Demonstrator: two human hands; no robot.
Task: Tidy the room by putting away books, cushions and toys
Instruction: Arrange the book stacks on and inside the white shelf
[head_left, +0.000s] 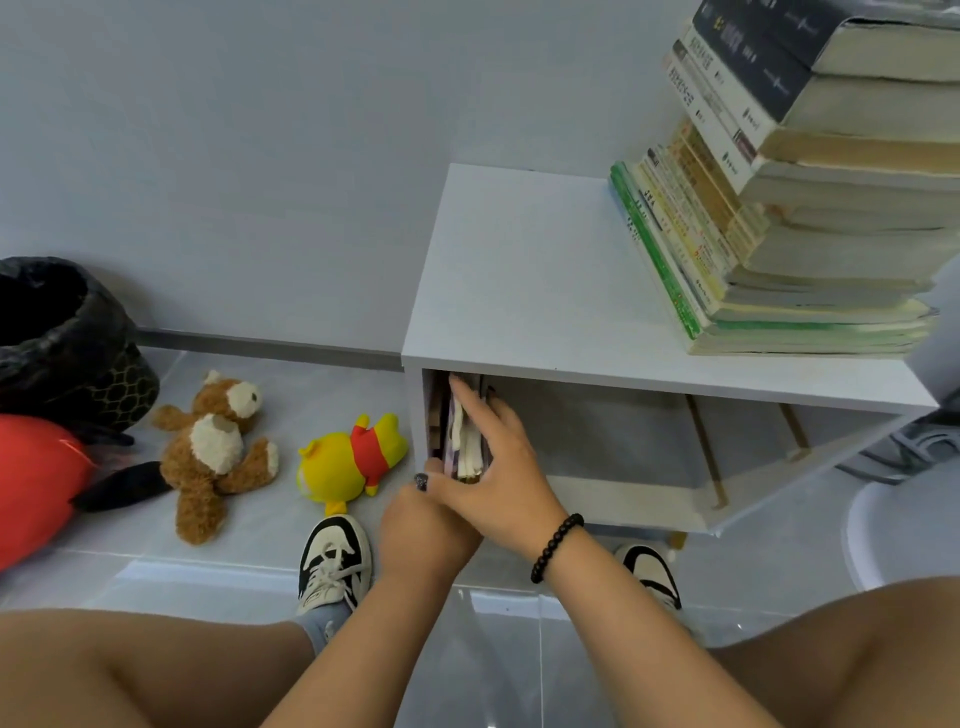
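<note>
Mid-frame, right hand presses straight fingers against upright books; left hand beneath, its fingers hidden.

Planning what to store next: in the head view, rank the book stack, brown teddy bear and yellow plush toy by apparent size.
1. Book stack, largest, though it sits nearer the camera, which inflates it.
2. Brown teddy bear.
3. Yellow plush toy, smallest; it lies beside the bear on the floor, so that comparison is fair.

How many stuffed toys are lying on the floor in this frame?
2 clear ones: a brown teddy bear beside the black bin, and a yellow bear in a red shirt just left of the white shelf. The red and black soft thing at the left edge may be a third.
</note>
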